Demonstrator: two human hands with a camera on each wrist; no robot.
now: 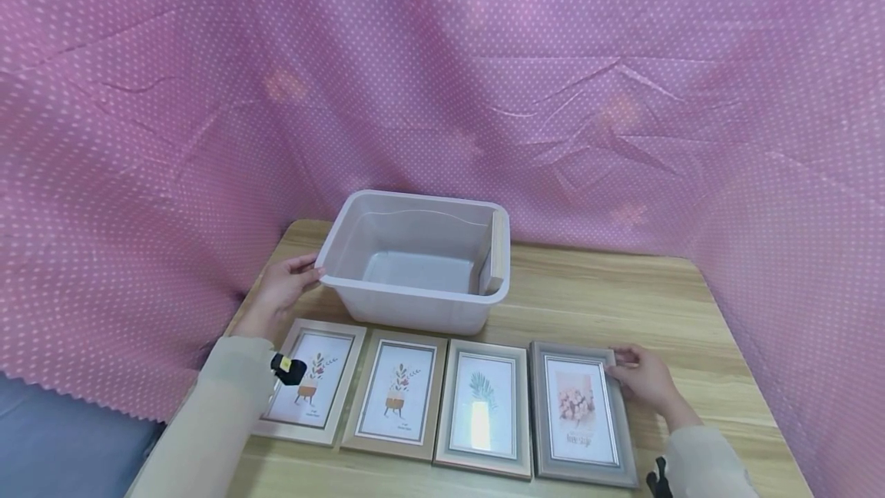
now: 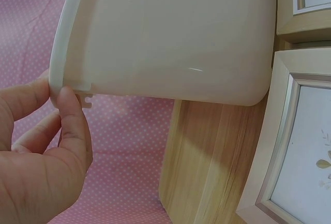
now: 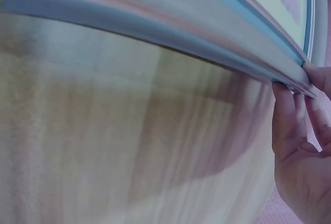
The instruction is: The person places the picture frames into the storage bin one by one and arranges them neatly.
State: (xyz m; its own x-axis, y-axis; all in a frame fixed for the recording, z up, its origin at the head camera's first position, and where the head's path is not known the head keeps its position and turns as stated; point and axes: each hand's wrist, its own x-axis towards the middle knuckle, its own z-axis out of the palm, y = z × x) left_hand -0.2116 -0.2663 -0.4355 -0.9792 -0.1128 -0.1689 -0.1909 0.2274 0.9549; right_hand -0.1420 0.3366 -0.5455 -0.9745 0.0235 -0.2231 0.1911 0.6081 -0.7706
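Observation:
My left hand (image 1: 280,290) pinches the rim of a whitish plastic bin (image 1: 408,310) at its left end; in the left wrist view, thumb and fingers lie on either side of that rim (image 2: 61,53). At the right, my right hand (image 1: 643,379) grips the upper right edge of a grey picture frame (image 1: 625,436) showing a pink flower print. The right wrist view has the thumb on the frame's face and fingers (image 3: 283,110) beneath its edge. Inside the bin, a light wooden frame (image 1: 495,256) stands on edge against the right wall.
Left of the grey frame lie a frame with a green leaf print (image 1: 445,406), a tan frame with a potted plant print (image 1: 359,413) and a pale frame (image 1: 336,406) partly behind my left wrist. Pink dotted cloth (image 1: 588,98) hangs around the wooden table (image 1: 594,283).

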